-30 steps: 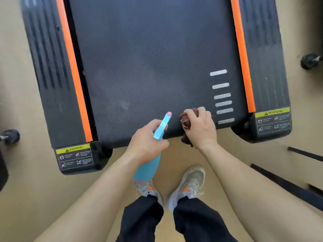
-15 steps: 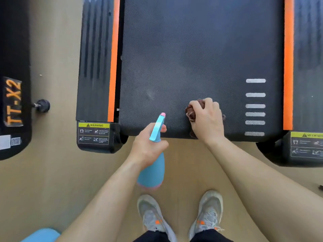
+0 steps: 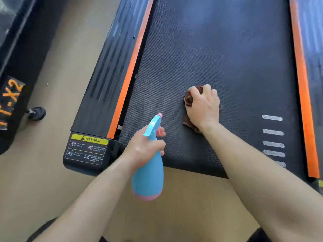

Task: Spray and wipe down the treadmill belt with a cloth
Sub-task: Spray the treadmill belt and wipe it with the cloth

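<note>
The right hand point(image 3: 203, 106) is gripping a bunched brown cloth point(image 3: 189, 99) and pressing it on the dark treadmill belt point(image 3: 227, 49), near the rear end of the belt. The left hand point(image 3: 146, 148) is holding a blue spray bottle point(image 3: 148, 179) by its neck, the pink nozzle pointing over the belt, beside the left orange strip point(image 3: 129, 74).

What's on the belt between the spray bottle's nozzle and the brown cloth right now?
Nothing: the head view shows only bare treadmill belt between the nozzle of the spray bottle and the cloth under the right hand.
</note>
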Tool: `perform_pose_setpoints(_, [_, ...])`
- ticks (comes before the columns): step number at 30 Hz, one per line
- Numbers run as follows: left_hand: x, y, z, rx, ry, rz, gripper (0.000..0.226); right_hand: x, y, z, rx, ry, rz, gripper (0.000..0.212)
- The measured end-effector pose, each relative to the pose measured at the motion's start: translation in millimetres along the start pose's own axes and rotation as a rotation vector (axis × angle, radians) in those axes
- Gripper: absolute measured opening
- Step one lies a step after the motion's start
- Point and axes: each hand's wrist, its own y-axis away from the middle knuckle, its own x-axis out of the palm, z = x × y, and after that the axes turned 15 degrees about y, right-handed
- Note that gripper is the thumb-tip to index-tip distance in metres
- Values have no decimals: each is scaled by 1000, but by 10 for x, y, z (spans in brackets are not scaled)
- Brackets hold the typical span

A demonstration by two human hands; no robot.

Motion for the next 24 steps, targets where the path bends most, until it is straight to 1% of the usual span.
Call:
perform_pose_setpoints(2, [-51,-50,51,16,5,10,47,-31,510,9,-60,-37,-40,33])
perform_pose_setpoints(4, [-109,-53,143,18,6,10,51,-63,1061,5,-211,-62,-38,31])
perform_pose_setpoints(5, [-134,-44,200,8,7,13,53,-56,1179,-9,-282,-67,-33,31])
perform_pose_setpoints(7, [-153,-14,280,-20,21,37,59,-24,1071,-38,-371,-47,-25,33])
perform_pose_setpoints(8, [-162,-7,309,-26,21,49,60,-8,915,-23,-374,-29,-37,33])
perform_pose_setpoints(9, [-179,3,338,-31,19,54,60,26,724,5,-346,-18,-61,32])
perform_pose_setpoints(10, [-187,19,358,-32,20,56,60,38,516,32,-274,-1,-69,31])
perform_pose_setpoints(12, [-193,39,363,-25,39,72,63,65,213,75,-80,34,-48,32])
perform_pose_setpoints(14, [-185,47,337,-16,38,91,62,37,284,140,11,37,-35,31])
perform_pose_setpoints(16, [-153,25,266,-3,27,118,61,-27,703,86,-33,4,-59,28])
perform_pose_setpoints(18, [-106,-29,196,9,7,147,58,-90,1196,-99,-204,-14,-34,30])
perform_pose_setpoints(19, [-81,-58,162,9,-3,155,56,-99,1290,-220,-274,-7,-24,32])
perform_pose_setpoints(20, [-50,-87,130,7,-11,157,54,-98,1243,-325,-302,9,-13,33])
perform_pose_setpoints(21, [-30,-115,112,3,-15,153,54,-69,1089,-396,-285,34,-11,32])
perform_pose_setpoints(22, [-12,-146,103,-3,-16,149,55,-37,863,-418,-224,52,-26,32])
perform_pose_setpoints(24, [42,-198,92,-15,-2,156,55,17,329,-416,-39,105,-54,33])
